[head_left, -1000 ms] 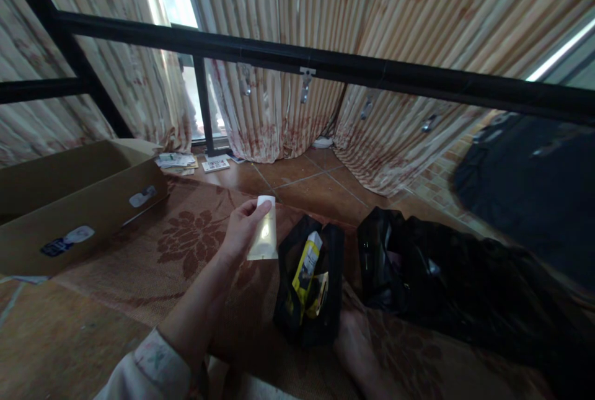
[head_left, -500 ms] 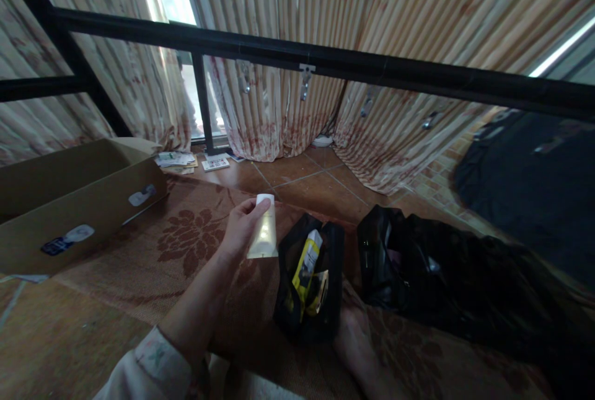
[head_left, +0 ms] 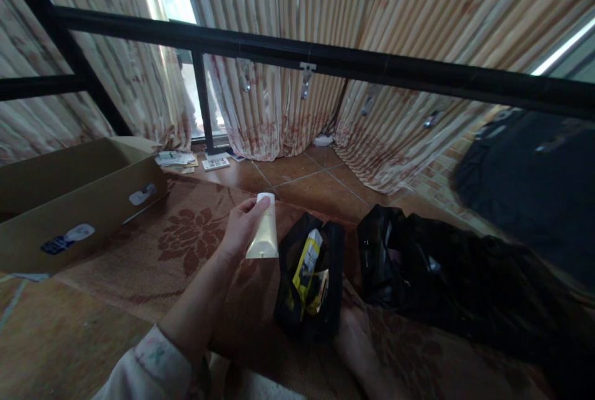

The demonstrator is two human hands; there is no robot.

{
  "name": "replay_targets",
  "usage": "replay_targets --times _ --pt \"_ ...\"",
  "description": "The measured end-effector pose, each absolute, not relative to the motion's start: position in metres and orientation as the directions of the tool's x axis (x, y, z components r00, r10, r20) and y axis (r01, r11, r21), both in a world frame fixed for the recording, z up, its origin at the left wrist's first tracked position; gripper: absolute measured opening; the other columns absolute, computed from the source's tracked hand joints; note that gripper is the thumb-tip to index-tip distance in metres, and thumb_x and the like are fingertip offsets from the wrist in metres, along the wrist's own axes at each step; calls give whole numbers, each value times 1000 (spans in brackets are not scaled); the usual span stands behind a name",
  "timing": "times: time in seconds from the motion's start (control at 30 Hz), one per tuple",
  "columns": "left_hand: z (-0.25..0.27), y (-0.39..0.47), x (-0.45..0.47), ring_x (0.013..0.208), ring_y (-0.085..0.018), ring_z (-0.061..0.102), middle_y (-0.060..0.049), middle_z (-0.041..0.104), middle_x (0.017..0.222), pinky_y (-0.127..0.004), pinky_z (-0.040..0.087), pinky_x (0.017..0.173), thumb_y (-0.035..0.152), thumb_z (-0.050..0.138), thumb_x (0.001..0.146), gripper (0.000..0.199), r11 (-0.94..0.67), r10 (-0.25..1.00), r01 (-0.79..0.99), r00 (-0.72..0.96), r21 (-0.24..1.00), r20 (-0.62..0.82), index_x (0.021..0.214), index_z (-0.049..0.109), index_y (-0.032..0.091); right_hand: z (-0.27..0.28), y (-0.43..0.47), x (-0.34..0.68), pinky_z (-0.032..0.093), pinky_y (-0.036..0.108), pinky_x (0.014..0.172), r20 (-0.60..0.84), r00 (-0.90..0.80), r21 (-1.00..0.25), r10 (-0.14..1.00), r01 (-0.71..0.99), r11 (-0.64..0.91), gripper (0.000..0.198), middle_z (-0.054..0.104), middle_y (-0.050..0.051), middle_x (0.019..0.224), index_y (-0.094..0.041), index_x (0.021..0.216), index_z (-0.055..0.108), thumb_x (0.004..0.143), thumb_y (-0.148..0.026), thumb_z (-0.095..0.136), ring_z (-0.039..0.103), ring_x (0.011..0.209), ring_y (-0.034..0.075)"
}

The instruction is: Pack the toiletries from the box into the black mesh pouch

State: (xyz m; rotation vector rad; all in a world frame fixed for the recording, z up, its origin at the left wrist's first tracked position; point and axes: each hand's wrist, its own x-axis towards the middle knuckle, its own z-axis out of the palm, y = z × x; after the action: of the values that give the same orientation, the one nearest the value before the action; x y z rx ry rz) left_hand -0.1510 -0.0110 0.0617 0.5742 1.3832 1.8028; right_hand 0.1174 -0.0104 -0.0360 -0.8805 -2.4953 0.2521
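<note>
Held by its white cap end, a pale squeeze tube [head_left: 264,232] is pinched between the thumb and fingers of my left hand [head_left: 242,223]. The flat end of the tube points down, just left of a black pouch [head_left: 333,301]. That pouch gapes open at the top; inside lie a yellow-and-white tube [head_left: 307,263] and a yellow packet with a gold-brown edge [head_left: 320,293]. My right hand [head_left: 354,328] grips the pouch from its right side, and its fingers are partly hidden behind the fabric.
A black plastic bag [head_left: 446,282] lies to the right on the patterned brown cloth [head_left: 190,242]. At the left stands an open cardboard box [head_left: 106,201]. Papers [head_left: 175,159] lie on the tiled floor behind it. A dark metal rail [head_left: 279,46] with clips crosses before the curtains.
Almost everything holds still. The pale tube in my left hand has turned very slightly, and its shine has dulled.
</note>
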Motion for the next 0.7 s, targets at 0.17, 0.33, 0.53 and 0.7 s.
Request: replay_targets --times 0.17,0.33,0.53,0.7 --pt "64 -11 -152 43 -10 49 2 57 53 -21 37 44 52 75 60 43 -86 807 -361 -572 929 -148 73 64 13 -35 -11 117 46 40 99 397 -665 -342 633 533 774 47 66 10 116 -19 120 61 76 -8 48 58 111 24" --pt "64 -12 -152 44 -10 50 0 58 54 -21 37 43 55 73 61 45 -62 808 -381 -562 923 -178 70 62 12 -37 -12 118 45 40 101 374 -665 -339 646 550 763 48 65 12 119 -16 122 59 76 -8 49 57 113 24" --pt "66 -11 -150 40 -11 50 -2 57 51 -23 36 41 58 73 59 49 7 793 -394 -558 919 -245 69 63 12 -38 -12 118 45 42 101 344 -680 -320 647 563 762 46 65 13 118 -15 119 61 76 -8 48 57 112 25" --pt "62 -10 -151 40 -12 51 -1 57 50 -23 38 42 59 73 59 50 37 798 -404 -539 914 -270 72 64 12 -36 -13 117 46 41 99 321 -670 -328 669 585 742 47 64 13 119 -15 118 61 74 -6 47 57 113 24"
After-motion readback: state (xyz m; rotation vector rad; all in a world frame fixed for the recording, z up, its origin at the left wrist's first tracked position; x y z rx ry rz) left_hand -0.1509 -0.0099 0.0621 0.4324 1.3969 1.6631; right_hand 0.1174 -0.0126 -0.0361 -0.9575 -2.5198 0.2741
